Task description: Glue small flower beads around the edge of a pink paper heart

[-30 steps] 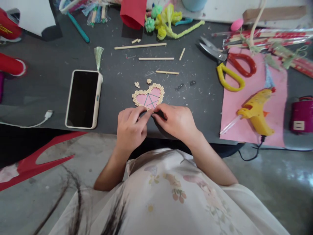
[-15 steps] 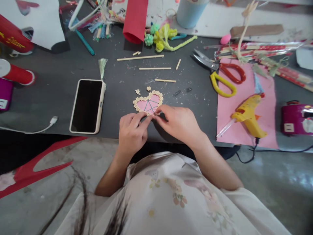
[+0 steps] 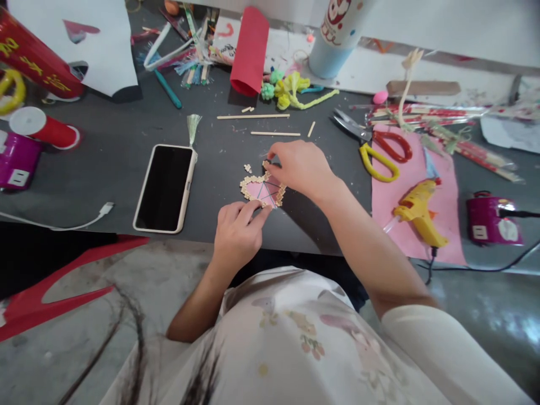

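Note:
A pink heart [image 3: 254, 189] with dark lines across it and a border of small pale wooden pieces lies flat on the dark table. My left hand [image 3: 238, 230] is closed, its thumb and fingertips gripping the heart's lower edge. Over the upper right of the heart, my right hand [image 3: 301, 169] pinches a small flower-shaped cluster of wooden pieces [image 3: 266, 164]. Another loose cluster [image 3: 247, 168] lies just left of those fingertips. Thin wooden sticks [image 3: 275, 134] lie beyond the right hand, which covers part of the heart.
Left of the heart lies a phone [image 3: 163, 188]. To the right are open scissors [image 3: 379, 160] and a yellow glue gun [image 3: 419, 214] on pink paper [image 3: 451, 236]. A bottle [image 3: 333, 50], a red roll [image 3: 250, 53] and yellow-green fuzzy stems [image 3: 291, 90] stand or lie at the back.
My right hand has moved from the heart's lower edge up to the loose cluster above it and pinches it. My left hand stays at the lower edge. The camera view has shifted.

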{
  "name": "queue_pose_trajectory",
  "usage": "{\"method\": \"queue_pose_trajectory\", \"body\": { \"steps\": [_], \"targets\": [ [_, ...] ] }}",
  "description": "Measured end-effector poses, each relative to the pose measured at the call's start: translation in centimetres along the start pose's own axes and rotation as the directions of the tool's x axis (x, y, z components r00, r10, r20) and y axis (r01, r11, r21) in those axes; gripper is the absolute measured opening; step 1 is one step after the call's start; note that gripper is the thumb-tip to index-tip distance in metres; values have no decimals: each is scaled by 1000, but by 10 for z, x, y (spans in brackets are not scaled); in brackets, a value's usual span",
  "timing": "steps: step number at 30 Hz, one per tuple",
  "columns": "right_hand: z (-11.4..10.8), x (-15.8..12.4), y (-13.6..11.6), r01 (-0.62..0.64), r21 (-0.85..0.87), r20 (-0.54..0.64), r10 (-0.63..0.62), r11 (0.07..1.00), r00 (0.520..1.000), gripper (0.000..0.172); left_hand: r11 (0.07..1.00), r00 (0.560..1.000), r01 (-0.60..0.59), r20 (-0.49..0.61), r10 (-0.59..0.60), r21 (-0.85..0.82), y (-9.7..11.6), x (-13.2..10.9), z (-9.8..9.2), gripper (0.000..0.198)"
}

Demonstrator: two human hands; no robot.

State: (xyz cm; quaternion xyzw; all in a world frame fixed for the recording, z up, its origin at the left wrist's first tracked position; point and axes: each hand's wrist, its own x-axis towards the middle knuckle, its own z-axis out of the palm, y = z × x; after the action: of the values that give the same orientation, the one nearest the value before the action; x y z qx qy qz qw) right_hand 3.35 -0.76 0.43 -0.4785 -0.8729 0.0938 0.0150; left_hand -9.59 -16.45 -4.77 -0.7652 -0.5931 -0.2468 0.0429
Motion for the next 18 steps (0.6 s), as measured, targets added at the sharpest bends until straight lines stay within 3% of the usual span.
{"method": "queue_pose_trajectory", "body": {
  "steps": [12,18],
  "targets": [
    [0,8,3,40,38,-42,-38,999,998,21,999,1000,-2,7,3,-39,0,1,-1,36],
    [-20,-38,7,42,72,-44,-39,997,998,20,1000,1000,2,-3,-2,-20,0,0,0,35]
  ]
}}
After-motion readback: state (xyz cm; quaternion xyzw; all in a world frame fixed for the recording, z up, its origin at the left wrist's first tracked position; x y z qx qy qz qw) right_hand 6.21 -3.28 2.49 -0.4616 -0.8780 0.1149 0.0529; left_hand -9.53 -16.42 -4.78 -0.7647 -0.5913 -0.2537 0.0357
